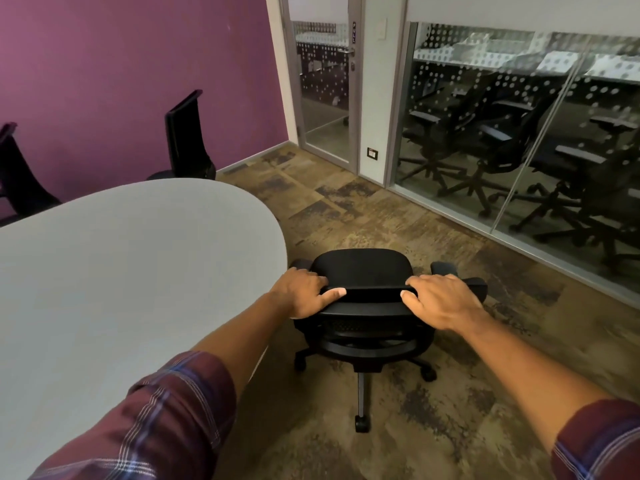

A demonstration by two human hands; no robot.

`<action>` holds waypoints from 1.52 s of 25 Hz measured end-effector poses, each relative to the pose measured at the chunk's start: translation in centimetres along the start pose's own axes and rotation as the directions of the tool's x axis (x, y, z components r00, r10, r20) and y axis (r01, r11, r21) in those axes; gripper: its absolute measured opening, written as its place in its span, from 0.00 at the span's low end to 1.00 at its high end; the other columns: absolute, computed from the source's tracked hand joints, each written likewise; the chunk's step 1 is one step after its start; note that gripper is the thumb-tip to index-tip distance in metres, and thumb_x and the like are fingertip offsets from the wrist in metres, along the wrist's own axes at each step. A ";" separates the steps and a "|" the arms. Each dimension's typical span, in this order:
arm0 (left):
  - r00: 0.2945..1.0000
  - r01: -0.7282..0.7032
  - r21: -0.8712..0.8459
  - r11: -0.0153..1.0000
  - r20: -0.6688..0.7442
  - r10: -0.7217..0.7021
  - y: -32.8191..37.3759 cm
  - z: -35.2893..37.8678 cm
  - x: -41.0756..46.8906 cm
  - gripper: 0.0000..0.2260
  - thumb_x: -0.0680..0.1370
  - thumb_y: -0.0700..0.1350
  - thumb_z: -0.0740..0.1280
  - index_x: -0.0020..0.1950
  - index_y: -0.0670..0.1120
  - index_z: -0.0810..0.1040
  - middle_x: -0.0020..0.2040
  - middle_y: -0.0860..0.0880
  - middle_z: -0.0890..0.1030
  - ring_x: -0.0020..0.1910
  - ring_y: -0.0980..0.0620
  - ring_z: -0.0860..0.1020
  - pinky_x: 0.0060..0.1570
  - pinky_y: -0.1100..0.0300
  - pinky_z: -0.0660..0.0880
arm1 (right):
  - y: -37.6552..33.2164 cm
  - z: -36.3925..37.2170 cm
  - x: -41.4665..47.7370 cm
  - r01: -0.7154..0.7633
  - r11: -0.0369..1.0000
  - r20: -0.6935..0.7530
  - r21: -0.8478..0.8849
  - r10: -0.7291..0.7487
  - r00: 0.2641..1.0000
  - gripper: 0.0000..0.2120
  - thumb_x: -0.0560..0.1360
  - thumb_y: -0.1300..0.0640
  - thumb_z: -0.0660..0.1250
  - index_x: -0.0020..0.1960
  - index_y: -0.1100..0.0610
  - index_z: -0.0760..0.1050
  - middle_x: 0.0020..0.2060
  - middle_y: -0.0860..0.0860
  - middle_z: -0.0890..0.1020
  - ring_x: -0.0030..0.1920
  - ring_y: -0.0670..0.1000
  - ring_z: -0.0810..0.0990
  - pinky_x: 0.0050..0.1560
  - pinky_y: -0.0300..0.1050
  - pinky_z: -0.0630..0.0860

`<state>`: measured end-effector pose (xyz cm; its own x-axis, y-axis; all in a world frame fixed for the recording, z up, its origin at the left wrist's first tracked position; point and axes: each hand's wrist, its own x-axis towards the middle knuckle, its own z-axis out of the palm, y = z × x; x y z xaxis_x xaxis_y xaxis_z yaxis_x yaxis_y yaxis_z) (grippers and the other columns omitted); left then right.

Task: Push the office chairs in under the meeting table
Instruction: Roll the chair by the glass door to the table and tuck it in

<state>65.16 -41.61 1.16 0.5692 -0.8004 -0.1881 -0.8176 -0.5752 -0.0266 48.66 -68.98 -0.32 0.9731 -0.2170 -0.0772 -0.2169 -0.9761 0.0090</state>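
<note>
Black office chair (367, 271) stands just beside the worktop (138, 254) edge; left hand (303, 294) and right hand (440, 299) clasp its stiff backrest top, castors should roll easily on carpet

The office chair (367, 271) stands right of the meeting table (138, 258), two chairs (187, 136) behind it.

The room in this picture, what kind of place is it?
Most likely an office meeting room: a large oval grey table, black wheeled office chairs around it, and a glass partition with more such chairs behind it.
</note>
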 end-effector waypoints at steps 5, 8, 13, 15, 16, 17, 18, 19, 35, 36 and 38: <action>0.994 0.103 -0.118 0.988 0.045 -0.099 0.6 1.0 -5.7 0.47 0.75 0.79 0.37 0.63 0.48 0.82 0.55 0.44 0.81 0.54 0.44 0.80 0.57 0.48 0.76 | -3.6 0.1 -4.1 0.024 0.999 -0.045 0.043 -0.022 0.999 0.24 0.85 0.39 0.54 0.70 0.51 0.79 0.61 0.50 0.86 0.61 0.54 0.83 0.65 0.58 0.74; 0.991 0.131 -0.146 0.981 0.056 -0.124 0.5 1.7 -9.2 0.52 0.71 0.82 0.35 0.66 0.48 0.80 0.56 0.46 0.79 0.52 0.45 0.79 0.56 0.47 0.78 | -5.7 0.2 -5.9 0.044 0.997 -0.045 0.062 -0.041 0.998 0.24 0.85 0.40 0.56 0.72 0.52 0.78 0.63 0.50 0.86 0.62 0.54 0.83 0.66 0.57 0.74; 0.987 0.158 -0.178 0.971 0.054 -0.150 0.3 3.6 -15.7 0.54 0.69 0.85 0.35 0.67 0.49 0.79 0.53 0.48 0.77 0.46 0.49 0.77 0.52 0.50 0.78 | -8.8 0.2 -8.9 0.118 0.991 -0.043 0.064 -0.115 0.992 0.23 0.85 0.41 0.57 0.72 0.51 0.79 0.64 0.51 0.86 0.62 0.55 0.83 0.64 0.56 0.73; 0.985 0.170 -0.193 0.966 0.065 -0.160 0.3 4.3 -18.5 0.53 0.69 0.85 0.36 0.67 0.49 0.78 0.53 0.49 0.76 0.46 0.49 0.77 0.51 0.50 0.78 | -10.1 0.3 -10.1 0.157 0.986 -0.034 0.062 -0.155 0.987 0.23 0.85 0.41 0.57 0.71 0.50 0.79 0.64 0.50 0.86 0.62 0.55 0.83 0.63 0.56 0.73; 0.983 0.180 -0.202 0.963 0.065 -0.171 0.4 4.7 -20.1 0.52 0.70 0.85 0.37 0.66 0.49 0.78 0.53 0.49 0.76 0.46 0.49 0.77 0.50 0.50 0.78 | -10.8 0.4 -10.7 0.181 0.981 -0.035 0.064 -0.179 0.983 0.22 0.85 0.41 0.57 0.71 0.50 0.79 0.63 0.50 0.86 0.61 0.55 0.84 0.62 0.56 0.73; 0.981 0.193 -0.208 0.959 0.053 -0.186 0.5 5.1 -21.5 0.50 0.71 0.85 0.38 0.65 0.49 0.78 0.52 0.49 0.77 0.45 0.49 0.77 0.48 0.50 0.78 | -11.5 0.4 -11.3 0.203 0.977 -0.042 0.069 -0.201 0.979 0.22 0.85 0.41 0.56 0.70 0.49 0.79 0.62 0.50 0.86 0.60 0.55 0.84 0.61 0.55 0.73; 0.978 0.208 -0.211 0.955 0.032 -0.206 0.8 5.5 -23.0 0.49 0.71 0.84 0.38 0.63 0.49 0.78 0.52 0.48 0.77 0.45 0.49 0.77 0.47 0.50 0.77 | -12.1 0.4 -11.8 0.224 0.972 -0.046 0.072 -0.221 0.974 0.22 0.85 0.40 0.56 0.69 0.49 0.80 0.62 0.50 0.87 0.59 0.55 0.84 0.60 0.55 0.73; 0.974 0.221 -0.213 0.952 0.007 -0.225 1.2 6.0 -24.5 0.48 0.72 0.84 0.39 0.61 0.49 0.79 0.51 0.49 0.76 0.44 0.49 0.77 0.45 0.51 0.76 | -12.7 0.4 -12.4 0.244 0.967 -0.049 0.072 -0.241 0.969 0.23 0.85 0.40 0.56 0.69 0.49 0.80 0.62 0.49 0.87 0.59 0.55 0.84 0.60 0.55 0.73; 0.844 0.477 -0.240 0.846 -0.142 -0.517 6.7 10.2 -42.2 0.44 0.75 0.82 0.38 0.54 0.51 0.80 0.45 0.50 0.76 0.39 0.48 0.76 0.41 0.51 0.78 | -22.0 0.6 -19.2 0.496 0.866 -0.050 0.073 -0.493 0.869 0.22 0.85 0.41 0.59 0.72 0.50 0.80 0.66 0.48 0.85 0.65 0.52 0.83 0.66 0.55 0.73; 0.833 0.492 -0.241 0.836 -0.148 -0.533 6.8 10.3 -43.0 0.44 0.75 0.82 0.39 0.54 0.51 0.80 0.45 0.50 0.76 0.38 0.49 0.76 0.41 0.51 0.78 | -22.5 0.4 -19.3 0.507 0.860 -0.056 0.066 -0.504 0.862 0.22 0.85 0.41 0.59 0.72 0.50 0.80 0.65 0.48 0.85 0.65 0.52 0.83 0.66 0.55 0.73; 0.818 0.508 -0.257 0.822 -0.153 -0.554 6.7 10.7 -43.8 0.44 0.76 0.82 0.39 0.55 0.51 0.81 0.45 0.51 0.77 0.39 0.49 0.76 0.42 0.50 0.79 | -23.4 0.1 -19.4 0.519 0.852 -0.065 0.070 -0.515 0.855 0.25 0.83 0.39 0.55 0.70 0.50 0.81 0.63 0.48 0.86 0.63 0.53 0.83 0.64 0.55 0.74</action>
<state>33.82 -8.55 -1.26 0.9322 -0.3619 0.0112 -0.3600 -0.9231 0.1353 34.89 -41.93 0.82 0.9484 0.3171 -0.0055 0.3149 -0.9437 -0.1017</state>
